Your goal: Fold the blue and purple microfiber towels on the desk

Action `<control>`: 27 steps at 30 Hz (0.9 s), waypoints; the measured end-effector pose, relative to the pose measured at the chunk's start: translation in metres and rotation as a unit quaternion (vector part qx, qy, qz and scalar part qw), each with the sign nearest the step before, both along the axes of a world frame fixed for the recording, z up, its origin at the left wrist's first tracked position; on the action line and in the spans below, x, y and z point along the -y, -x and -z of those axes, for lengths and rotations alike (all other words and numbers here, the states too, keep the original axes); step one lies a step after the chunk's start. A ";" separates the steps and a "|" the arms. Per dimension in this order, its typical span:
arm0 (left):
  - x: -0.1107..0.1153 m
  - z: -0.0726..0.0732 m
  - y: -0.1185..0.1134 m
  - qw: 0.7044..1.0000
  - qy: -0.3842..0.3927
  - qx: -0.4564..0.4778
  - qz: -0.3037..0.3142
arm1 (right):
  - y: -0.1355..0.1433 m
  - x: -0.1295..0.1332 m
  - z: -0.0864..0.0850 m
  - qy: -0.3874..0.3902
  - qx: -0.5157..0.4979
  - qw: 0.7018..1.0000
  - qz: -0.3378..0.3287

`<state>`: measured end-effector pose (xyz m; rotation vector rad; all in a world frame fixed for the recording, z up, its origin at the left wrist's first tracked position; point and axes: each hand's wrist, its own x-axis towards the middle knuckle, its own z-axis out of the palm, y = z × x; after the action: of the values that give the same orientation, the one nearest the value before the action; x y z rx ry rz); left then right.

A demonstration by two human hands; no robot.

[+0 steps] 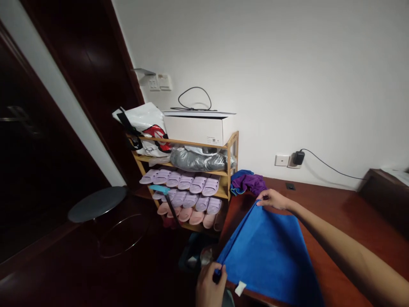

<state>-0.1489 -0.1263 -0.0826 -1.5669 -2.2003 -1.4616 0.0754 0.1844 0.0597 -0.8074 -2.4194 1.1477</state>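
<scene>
- While the reddish-brown tabletop (338,215) spreads along the wall, the blue cloth (271,251) lies partly on it, and its left edge is raised between the two hands.
- The wooden rack (229,170) stands beyond the tabletop's left side. It carries a white box (194,130), a printed white bag (143,121), a grey bundle in clear plastic (198,160), and rows of lilac slippers (198,184) and pink slippers (196,216).
- The round stool (97,204) is on the floor, to the left of the rack.
- The right hand (271,199) has its grip closed on the far corner of the blue cloth, by thumb and fingers.
- The left hand (211,281) has its grip closed on the near corner.
- The purple cloth (252,183) lies crumpled just beyond the right hand, beside the rack.
- The black adapter (298,157) is plugged in the wall.
- The white tag (240,288) is at the near edge of the blue cloth, near the left hand.
</scene>
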 end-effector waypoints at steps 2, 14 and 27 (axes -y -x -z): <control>-0.001 -0.015 -0.002 0.999 -0.015 0.031 -0.001 | -0.018 0.007 -0.014 -0.001 -0.022 1.000 0.011; -0.041 -0.183 -0.015 0.991 -0.084 0.080 0.063 | -0.141 0.077 -0.102 -0.019 -0.156 0.978 0.136; -0.096 -0.262 -0.054 0.925 -0.207 0.248 0.198 | -0.188 0.134 -0.111 -0.069 -0.357 0.869 0.336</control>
<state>-0.0950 -0.0307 0.1790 -1.6810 -1.6216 -2.4837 0.2631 0.0507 0.1702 -0.8724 -1.4131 0.7774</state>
